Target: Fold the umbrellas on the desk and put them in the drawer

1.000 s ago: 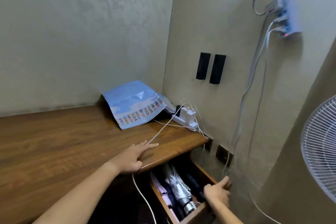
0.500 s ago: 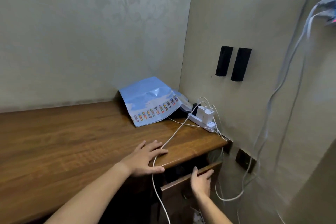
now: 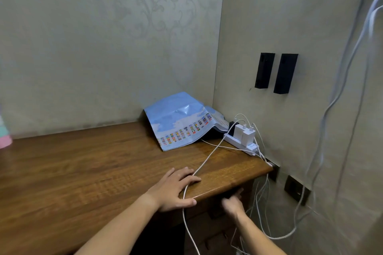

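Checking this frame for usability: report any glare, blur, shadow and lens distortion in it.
Head view: soft, even lighting; a glare patch on the blue folder; hanging cables at the right edge smeared by motion blur; wall corner bowed by the wide-angle lens; under the desk deep shadow swallows the right hand and the drawer front; left hand sharp.

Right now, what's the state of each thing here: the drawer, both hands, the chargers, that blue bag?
drawer: pushed in under the desk edge, contents hidden
left hand: flat on the desk, fingers spread
right hand: fingers straight against the drawer front
white chargers: plugged into the power strip
white cable: draped over the desk edge
blue bag: lying slumped in the corner
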